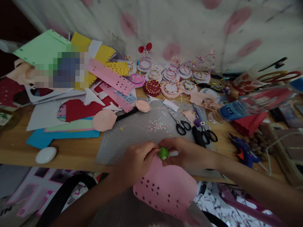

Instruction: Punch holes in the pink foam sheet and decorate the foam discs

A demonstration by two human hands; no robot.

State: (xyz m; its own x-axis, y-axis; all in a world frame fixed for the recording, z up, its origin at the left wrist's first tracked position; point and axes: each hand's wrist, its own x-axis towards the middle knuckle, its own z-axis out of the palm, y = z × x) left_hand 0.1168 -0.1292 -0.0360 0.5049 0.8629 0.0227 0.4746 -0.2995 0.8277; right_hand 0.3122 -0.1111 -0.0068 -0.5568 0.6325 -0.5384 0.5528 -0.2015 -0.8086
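Both hands meet over the near edge of a grey cutting mat [132, 132]. My left hand [136, 160] and my right hand [187, 154] together grip a small green punch [163, 153] clamped on the top edge of a pink paper sheet [165, 189]. The sheet hangs toward me over the table edge and carries several small punched holes. Paper confetti [158, 126] lies scattered on the mat just beyond the hands.
Black scissors [181, 126] and a second pair [204, 132] lie right of the mat. A blue glue gun [243, 151], a water bottle [239, 108], decorated paper discs [170, 77], stacked coloured paper [78, 94] and a white oval object [46, 155] crowd the wooden table [71, 151].
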